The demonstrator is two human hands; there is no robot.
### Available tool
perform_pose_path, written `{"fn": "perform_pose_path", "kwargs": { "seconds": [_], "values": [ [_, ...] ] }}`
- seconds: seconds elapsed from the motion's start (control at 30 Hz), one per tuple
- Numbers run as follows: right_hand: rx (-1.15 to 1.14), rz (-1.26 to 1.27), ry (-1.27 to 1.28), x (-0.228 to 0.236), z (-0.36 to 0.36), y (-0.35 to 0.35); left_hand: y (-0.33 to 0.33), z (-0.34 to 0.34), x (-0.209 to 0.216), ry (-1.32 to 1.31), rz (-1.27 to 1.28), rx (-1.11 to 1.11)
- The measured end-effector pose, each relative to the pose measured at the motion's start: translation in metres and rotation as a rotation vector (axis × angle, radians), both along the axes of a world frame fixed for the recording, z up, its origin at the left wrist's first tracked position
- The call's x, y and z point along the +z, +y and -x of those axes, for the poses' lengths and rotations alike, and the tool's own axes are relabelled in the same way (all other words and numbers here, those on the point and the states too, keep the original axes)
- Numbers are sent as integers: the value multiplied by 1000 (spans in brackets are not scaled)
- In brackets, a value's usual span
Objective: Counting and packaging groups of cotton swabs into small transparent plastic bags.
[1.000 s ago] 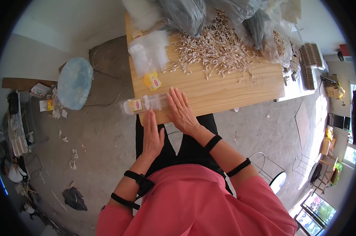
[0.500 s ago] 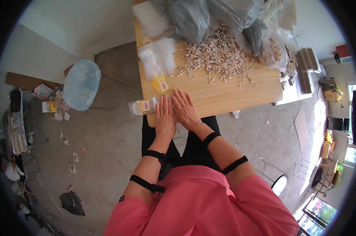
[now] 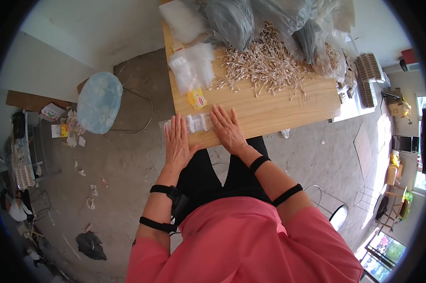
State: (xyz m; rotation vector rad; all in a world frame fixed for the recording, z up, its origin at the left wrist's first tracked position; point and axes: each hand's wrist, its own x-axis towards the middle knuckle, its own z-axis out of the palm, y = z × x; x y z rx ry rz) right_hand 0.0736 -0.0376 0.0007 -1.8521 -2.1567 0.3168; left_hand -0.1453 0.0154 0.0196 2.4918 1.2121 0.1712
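Note:
A clear bag of cotton swabs (image 3: 201, 122) lies flat near the front left edge of the wooden table. My left hand (image 3: 176, 144) rests on its left end, fingers straight, covering the label area. On the other end sits my right hand (image 3: 229, 132), flat with fingers extended. Swabs show in a band between the two hands. Just beyond the bag is a small pile of yellow labels (image 3: 196, 99). Farther back lies a stack of clear plastic bags (image 3: 192, 68).
A large heap of loose cotton swabs (image 3: 265, 66) spreads across the table (image 3: 269, 111). Grey plastic bags (image 3: 229, 21) stand behind it. A stool with a pale blue seat (image 3: 99, 102) is at the left. Stacked packs (image 3: 367, 68) sit at the right.
My hands, formerly side by side over the bag's middle and right, have moved apart. The left slid left onto the label end; the right shifted slightly right.

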Motion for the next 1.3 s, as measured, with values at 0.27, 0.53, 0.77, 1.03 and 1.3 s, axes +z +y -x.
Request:
{"fn": "perform_pose_path", "kwargs": {
  "seconds": [0.27, 0.53, 0.77, 1.03, 1.3],
  "values": [
    [7, -13, -6, 0, 19, 7, 5, 12, -15, -199, 56, -53],
    [33, -37, 3, -1, 38, 16, 8, 16, -19, -299, 114, -84],
    [45, -42, 55, -2, 41, 16, 6, 18, -22, -322, 122, -83],
    [41, -41, 6, 0, 42, 18, 5, 17, -21, -313, 93, -87],
    [56, -30, 88, 2, 43, 20, 8, 6, 13, -8, 37, -68]
  ]
}}
